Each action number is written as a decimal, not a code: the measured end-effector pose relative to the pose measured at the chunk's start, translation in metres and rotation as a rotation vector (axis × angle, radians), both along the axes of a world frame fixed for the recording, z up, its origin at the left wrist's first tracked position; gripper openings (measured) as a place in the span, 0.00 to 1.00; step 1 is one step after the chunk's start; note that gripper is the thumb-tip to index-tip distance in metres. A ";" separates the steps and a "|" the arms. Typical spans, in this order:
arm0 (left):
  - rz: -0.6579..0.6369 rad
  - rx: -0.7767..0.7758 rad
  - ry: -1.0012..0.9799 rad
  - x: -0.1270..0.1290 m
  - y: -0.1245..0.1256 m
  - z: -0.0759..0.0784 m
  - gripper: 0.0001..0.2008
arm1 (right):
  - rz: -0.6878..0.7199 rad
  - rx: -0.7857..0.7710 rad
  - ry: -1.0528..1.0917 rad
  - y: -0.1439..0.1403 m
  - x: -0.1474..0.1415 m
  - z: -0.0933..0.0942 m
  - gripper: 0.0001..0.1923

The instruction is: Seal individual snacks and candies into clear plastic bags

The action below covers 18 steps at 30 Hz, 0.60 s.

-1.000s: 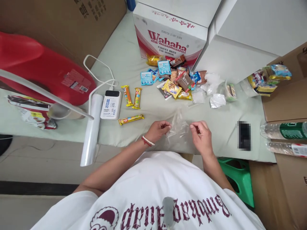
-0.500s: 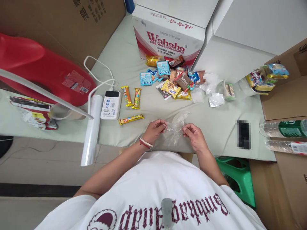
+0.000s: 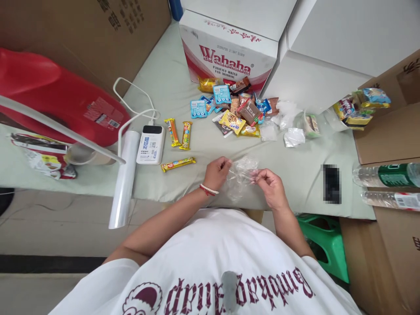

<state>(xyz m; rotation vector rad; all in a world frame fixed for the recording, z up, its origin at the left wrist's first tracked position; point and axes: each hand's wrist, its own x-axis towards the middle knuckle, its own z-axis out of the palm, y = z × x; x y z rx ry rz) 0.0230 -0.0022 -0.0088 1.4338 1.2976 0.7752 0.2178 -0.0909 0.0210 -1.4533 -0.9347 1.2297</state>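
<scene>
A crumpled clear plastic bag [image 3: 241, 177] hangs between my two hands, close to the table's front edge. My left hand [image 3: 216, 175], with bead and red string bracelets at the wrist, pinches the bag's left side. On the other side, my right hand [image 3: 269, 186] grips it between thumb and fingers. Nothing shows inside the thin, see-through film. Left of my left hand lies a yellow snack bar [image 3: 178, 164]. Two more wrapped bars [image 3: 186, 135] stand end-on to me behind it.
A pile of wrapped snacks [image 3: 231, 121] lies before a Wahaba-style white and red carton [image 3: 226, 52]. A power bank [image 3: 150, 145] with a white cable and a film roll [image 3: 124, 179] are at left. Bottles [image 3: 383, 175], a blurred dark object [image 3: 331, 183] and a snack cup [image 3: 337, 117] are at right.
My left hand has moved right and turned, bringing its side of the bag closer to my right hand. The bag is bunched differently; my right hand has shifted slightly right.
</scene>
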 end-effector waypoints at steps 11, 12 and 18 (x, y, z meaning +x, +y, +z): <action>0.238 -0.182 -0.096 -0.035 -0.007 -0.022 0.17 | 0.021 -0.258 -0.076 -0.027 0.069 -0.015 0.23; 0.238 -0.183 -0.088 -0.036 -0.007 -0.022 0.17 | 0.094 -0.283 -0.098 -0.026 0.079 -0.012 0.23; 0.099 -0.128 0.027 -0.049 -0.015 -0.021 0.22 | 0.123 -0.342 -0.176 0.007 0.098 -0.006 0.32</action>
